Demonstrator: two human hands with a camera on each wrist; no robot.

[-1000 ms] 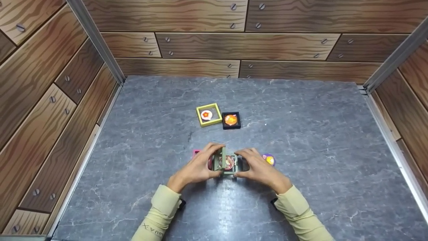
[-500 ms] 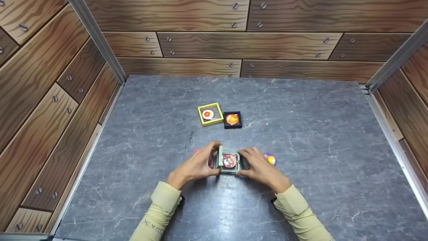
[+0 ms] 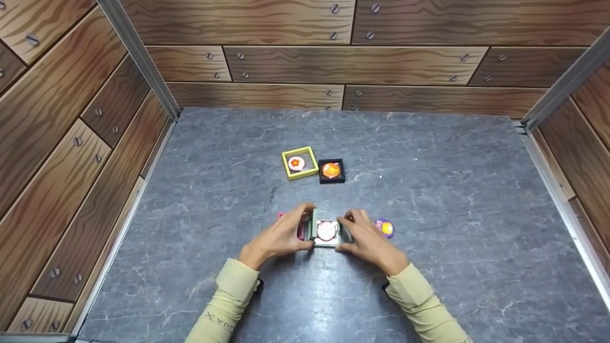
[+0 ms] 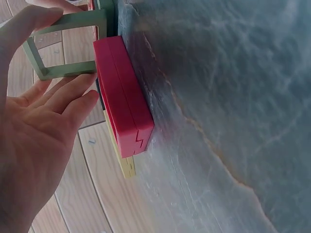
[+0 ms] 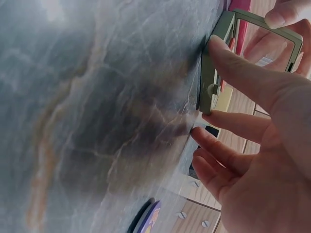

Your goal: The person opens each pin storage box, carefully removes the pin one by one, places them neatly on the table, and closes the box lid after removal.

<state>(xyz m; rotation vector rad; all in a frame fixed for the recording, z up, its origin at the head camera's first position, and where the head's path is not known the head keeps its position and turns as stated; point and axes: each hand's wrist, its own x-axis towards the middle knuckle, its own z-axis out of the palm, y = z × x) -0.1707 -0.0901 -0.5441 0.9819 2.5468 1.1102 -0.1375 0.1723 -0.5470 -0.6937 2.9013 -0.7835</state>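
A small green hinged display frame [image 3: 315,225] lies unfolded, its base flat on the table and its lid standing upright on the left. My left hand [image 3: 279,238] pinches that lid [image 4: 77,20] between thumb and fingertips. Inside the base sits a round badge [image 3: 327,231], washed out by glare in the head view. My right hand [image 3: 374,245] holds the right side of the base [image 5: 207,82], with thumb and index finger at its two corners. A closed pink-red frame [image 4: 124,92] lies to the left, partly hidden by my left hand in the head view.
A purple round badge [image 3: 385,228] lies just right of my right hand. Farther back, a yellow frame [image 3: 301,176] with a white-and-red badge stands beside a black frame [image 3: 332,181] with an orange one. Wood-patterned walls [image 3: 305,66] enclose the grey marbled table [image 3: 452,190].
The green lid, leaning over the badge earlier, has swung left to stand upright. Bright glare now covers the badge. My right hand keeps its place at the base, with its fingers slightly shifted.
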